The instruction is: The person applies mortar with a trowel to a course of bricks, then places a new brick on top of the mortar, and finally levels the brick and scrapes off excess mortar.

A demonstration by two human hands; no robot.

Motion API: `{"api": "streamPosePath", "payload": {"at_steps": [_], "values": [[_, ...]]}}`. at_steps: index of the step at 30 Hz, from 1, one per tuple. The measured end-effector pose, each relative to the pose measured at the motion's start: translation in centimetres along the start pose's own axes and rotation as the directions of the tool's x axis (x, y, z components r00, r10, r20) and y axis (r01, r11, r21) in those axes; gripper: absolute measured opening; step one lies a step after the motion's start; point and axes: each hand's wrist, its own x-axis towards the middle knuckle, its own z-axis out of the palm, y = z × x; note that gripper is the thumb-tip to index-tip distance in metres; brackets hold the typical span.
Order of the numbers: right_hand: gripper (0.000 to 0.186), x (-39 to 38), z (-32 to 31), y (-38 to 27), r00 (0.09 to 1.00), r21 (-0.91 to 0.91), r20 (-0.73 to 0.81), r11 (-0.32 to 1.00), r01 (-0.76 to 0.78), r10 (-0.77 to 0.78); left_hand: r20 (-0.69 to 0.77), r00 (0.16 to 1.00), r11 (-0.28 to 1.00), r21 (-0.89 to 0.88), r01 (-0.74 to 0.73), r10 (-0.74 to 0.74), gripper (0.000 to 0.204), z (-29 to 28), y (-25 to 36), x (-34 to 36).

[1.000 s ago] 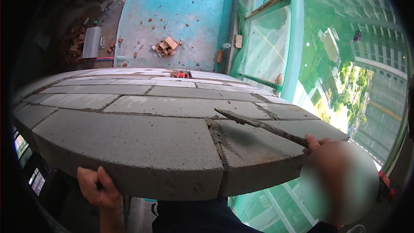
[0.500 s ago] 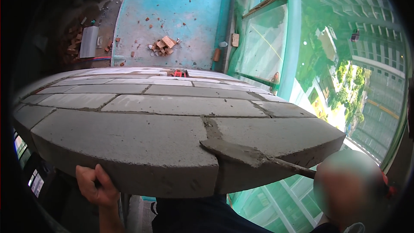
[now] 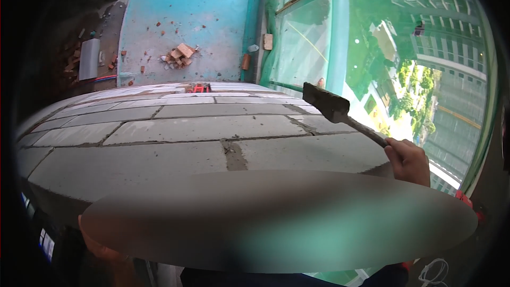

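My right hand [image 3: 410, 160] is closed round the handle of a trowel [image 3: 325, 101], raised off the right end of the block wall. Its dark blade has mortar on it. Below lies the top course of pale grey blocks [image 3: 127, 166], with a mortar-filled joint [image 3: 235, 156] between the left block and the right block [image 3: 303, 153]. My left hand [image 3: 103, 250] is low at the wall's near left side, largely covered by a wide blurred patch. Its fingers cannot be made out, nor whether they touch the block. The same blur hides the blocks' near faces.
Beyond the wall, a heap of broken bricks [image 3: 180, 56] lies on the blue-green floor [image 3: 186, 0]. Green netting [image 3: 303, 42] runs along the right, with buildings beyond. A red object [image 3: 200, 89] sits at the wall's far side. A grey slab [image 3: 88, 58] and loose bricks lie far left.
My right hand has lifted the trowel from the joint, up and to the right. Mortar shows flush in the gap. The view has shifted slightly, and blur now covers most of my left hand.
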Motion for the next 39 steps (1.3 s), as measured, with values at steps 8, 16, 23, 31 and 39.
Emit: {"api": "streamPosePath", "payload": {"at_steps": [8, 16, 23, 31, 39], "values": [[0.028, 7.0, 3.9, -7.4, 0.931, 0.537, 0.159, 0.820, 0.198, -0.329, 0.057, 0.998, 0.999, 0.044, -0.003, 0.001, 0.026, -0.6, 0.7, 0.3], [0.026, 6.0, 6.7, -10.9, 0.785, 0.285, 0.315, 0.842, 0.458, -0.534, 0.054, 0.999, 1.000, 0.031, -0.004, 0.002, 0.020, -0.1, 0.1, -0.2], [0.027, 4.6, 8.2, -10.6, 0.748, 0.225, 0.327, 0.816, 0.532, -0.578, 0.055, 0.998, 1.000, 0.019, 0.002, -0.003, 0.015, 0.2, -0.4, -0.5], [0.026, 6.9, 5.7, -9.6, 0.775, 0.371, 0.474, 0.893, 0.254, -0.418, 0.042, 0.999, 1.000, 0.011, -0.012, 0.012, 0.012, 1.3, -0.7, -0.2], [0.030, 8.1, 2.1, -2.2, 0.654, 0.086, 0.754, 0.996, -0.002, -0.064, -0.031, 0.999, 0.996, 0.085, 0.026, -0.023, 0.015, 1.2, -1.7, 0.5]]}}
